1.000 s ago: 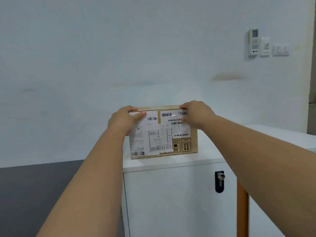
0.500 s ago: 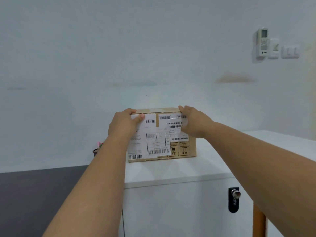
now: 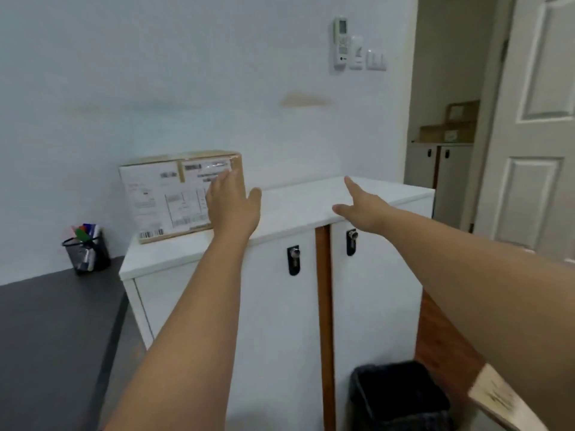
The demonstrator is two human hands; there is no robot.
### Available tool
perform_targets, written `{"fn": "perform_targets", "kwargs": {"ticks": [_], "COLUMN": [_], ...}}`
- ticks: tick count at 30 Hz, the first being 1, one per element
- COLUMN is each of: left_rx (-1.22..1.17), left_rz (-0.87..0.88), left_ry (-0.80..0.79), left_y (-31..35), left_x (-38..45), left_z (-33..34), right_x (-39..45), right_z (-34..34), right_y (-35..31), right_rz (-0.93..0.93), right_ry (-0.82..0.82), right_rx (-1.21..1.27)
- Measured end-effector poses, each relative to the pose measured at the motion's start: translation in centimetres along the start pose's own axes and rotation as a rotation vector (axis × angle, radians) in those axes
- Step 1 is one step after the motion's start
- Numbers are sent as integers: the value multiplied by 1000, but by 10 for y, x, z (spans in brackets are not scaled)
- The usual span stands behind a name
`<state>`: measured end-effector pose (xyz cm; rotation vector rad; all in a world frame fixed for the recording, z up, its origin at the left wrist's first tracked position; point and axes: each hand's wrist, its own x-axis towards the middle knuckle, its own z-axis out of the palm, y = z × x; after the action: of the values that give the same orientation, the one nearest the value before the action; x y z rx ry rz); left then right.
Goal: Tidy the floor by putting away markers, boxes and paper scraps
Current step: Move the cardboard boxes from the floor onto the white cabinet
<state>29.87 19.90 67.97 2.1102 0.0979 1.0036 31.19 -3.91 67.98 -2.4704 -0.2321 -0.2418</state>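
Observation:
A brown cardboard box [image 3: 161,197] with white shipping labels stands on the left end of a white cabinet [image 3: 298,203], against the wall. My left hand [image 3: 231,206] hovers in front of the box's right side, fingers straight, holding nothing. My right hand [image 3: 361,203] is spread above the cabinet top further right, apart from the box. A black mesh cup of coloured markers [image 3: 85,247] sits on the dark desk to the left. Another labelled box [image 3: 501,399] shows at the bottom right corner.
A black waste bin [image 3: 398,396] stands on the floor before the cabinet doors. A white door [image 3: 541,126] is open at the right, with more cabinets and boxes [image 3: 451,126] in the room beyond. A remote and switches [image 3: 357,45] hang on the wall.
Both hands have let go of the box and pulled back from it. The view has swung right and down, bringing the bin, door and marker cup into sight.

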Motion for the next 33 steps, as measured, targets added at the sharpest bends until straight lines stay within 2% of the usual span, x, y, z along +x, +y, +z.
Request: {"fn": "perform_targets", "kwargs": {"ticks": [4,10,12,17,23,27,33], "left_rx": [-205,-230,-222,-105,32,47,65], "left_rz": [-31,-93,-113,-123,-88,-90,-212], "left_ry": [-292,-768,-874,-1076,-1212,-1345,-1487], "left_y": [49,104,112,107,85,65,18], "left_x": [-66,-195,-232,-316,-366,-395,-448], "left_z": [53,138,161,207,271,329,402], "right_x": [-62,-191,-228,-291,-314,-313,-318], "right_z": [-34,-58,-59,-43,-8,34,97], "right_y": [64,207,254,363,405,444,503], "right_rz": [255,594,704,922,1023,1102,1171], "right_ry": [70,38,32,109,183,169,134], "right_rx": [-4,-16,12,168,324,445,461]}}
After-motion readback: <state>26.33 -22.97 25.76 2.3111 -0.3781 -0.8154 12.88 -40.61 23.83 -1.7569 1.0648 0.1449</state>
